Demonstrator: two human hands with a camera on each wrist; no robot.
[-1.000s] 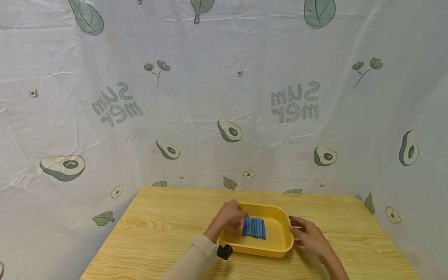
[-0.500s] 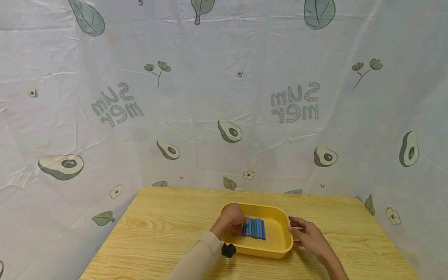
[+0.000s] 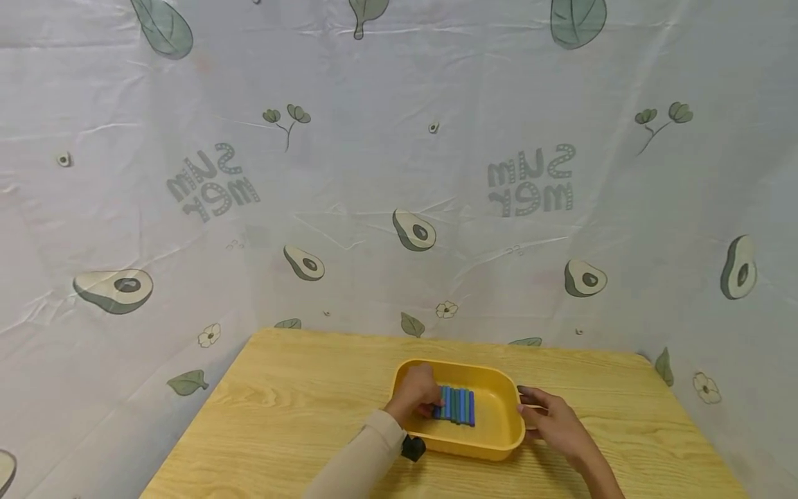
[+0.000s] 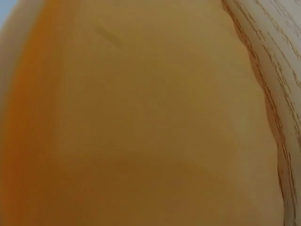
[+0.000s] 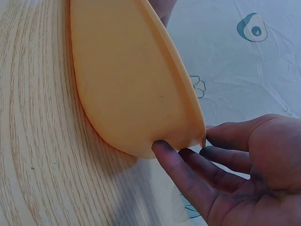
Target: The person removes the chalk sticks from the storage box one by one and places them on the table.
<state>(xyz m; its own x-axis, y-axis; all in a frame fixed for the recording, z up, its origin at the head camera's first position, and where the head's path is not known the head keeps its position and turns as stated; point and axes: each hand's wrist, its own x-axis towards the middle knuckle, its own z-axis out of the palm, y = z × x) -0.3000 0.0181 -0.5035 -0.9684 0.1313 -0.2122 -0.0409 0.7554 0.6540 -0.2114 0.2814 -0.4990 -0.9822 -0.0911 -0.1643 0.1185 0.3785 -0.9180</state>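
Left hand (image 3: pixel 418 393) reaches into the one yellow tray (image 3: pixel 497 416), at the left end of a row of sticks (image 3: pixel 459 406); its fingers point downward, and I cannot tell whether they pinch a stick. Right hand (image 3: pixel 553 421) grips the tray's right end by the rim, thumb and fingers on either side. At least six sticks show (the left hand may cover another). They are slim, straight and much alike in length, lying side by side on the tray floor, blue and green, with a darker violet-blue one at the right end. One wooden table (image 3: pixel 312 402) bears the tray.
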